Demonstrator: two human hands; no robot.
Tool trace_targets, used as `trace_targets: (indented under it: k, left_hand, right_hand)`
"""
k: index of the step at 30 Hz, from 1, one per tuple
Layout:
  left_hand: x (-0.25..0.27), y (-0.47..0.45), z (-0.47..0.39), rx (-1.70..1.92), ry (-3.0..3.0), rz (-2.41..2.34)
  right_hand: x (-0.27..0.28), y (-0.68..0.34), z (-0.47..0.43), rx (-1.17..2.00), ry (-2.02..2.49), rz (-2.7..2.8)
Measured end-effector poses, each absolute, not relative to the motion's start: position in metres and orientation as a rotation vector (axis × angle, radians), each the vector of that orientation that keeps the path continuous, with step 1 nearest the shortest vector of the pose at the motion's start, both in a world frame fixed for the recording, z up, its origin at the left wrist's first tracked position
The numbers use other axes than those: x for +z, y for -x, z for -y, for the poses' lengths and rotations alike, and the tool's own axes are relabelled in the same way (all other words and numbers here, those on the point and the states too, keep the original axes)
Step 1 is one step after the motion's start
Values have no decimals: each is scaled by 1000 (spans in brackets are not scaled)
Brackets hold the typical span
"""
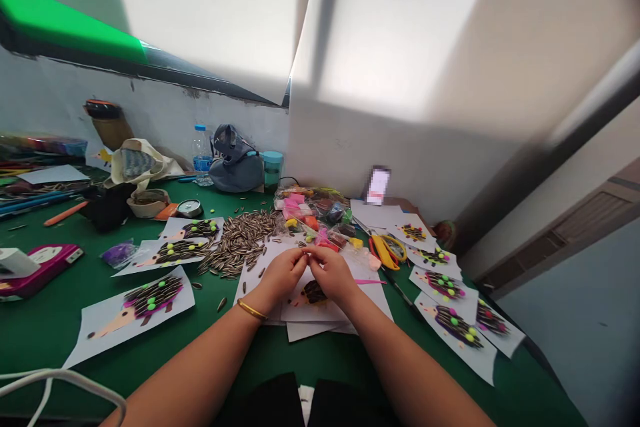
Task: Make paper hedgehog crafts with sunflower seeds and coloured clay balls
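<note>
My left hand (285,273) and my right hand (331,272) meet at the fingertips above a stack of white paper. Both are closed in a pinch, and whatever is between the fingers is hidden or too small to make out. Partly covered beneath them is a hedgehog picture (314,292) with dark seed spines and an orange-yellow edge. A heap of sunflower seeds (245,240) spreads to the left of my left hand. Just beyond the hands lie bags of colourful modelling clay (313,210). Right of my right hand is a thin pink tool (370,281).
Yellow-handled scissors (387,250) and a dark pen (400,290) lie at right. Several hedgehog cards (457,333) line the right edge, others (135,307) the left. A phone (379,185) leans on the wall. A water bottle (202,157) and a blue-lidded cup (272,170) stand behind.
</note>
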State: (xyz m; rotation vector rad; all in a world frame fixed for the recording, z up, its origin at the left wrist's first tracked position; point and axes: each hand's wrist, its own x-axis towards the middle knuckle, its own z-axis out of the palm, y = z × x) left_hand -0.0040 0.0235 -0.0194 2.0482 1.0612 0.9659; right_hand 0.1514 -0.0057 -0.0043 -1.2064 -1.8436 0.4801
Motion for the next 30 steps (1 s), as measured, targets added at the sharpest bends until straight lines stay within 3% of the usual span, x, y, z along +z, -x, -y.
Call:
trace_targets:
  k: [17,22,30]
  left_hand:
    - [-25,21,-36,815,-2214,-1551]
    - [-25,19,-33,818,-2243,-1511]
    - [-16,13,-20,973,-2384,-1162]
  right_hand:
    - [-21,-219,5,590,1503,1485]
    - [-29,-238,24,777,1533,1389]
    - [-29,-228,47,793,1468,1489]
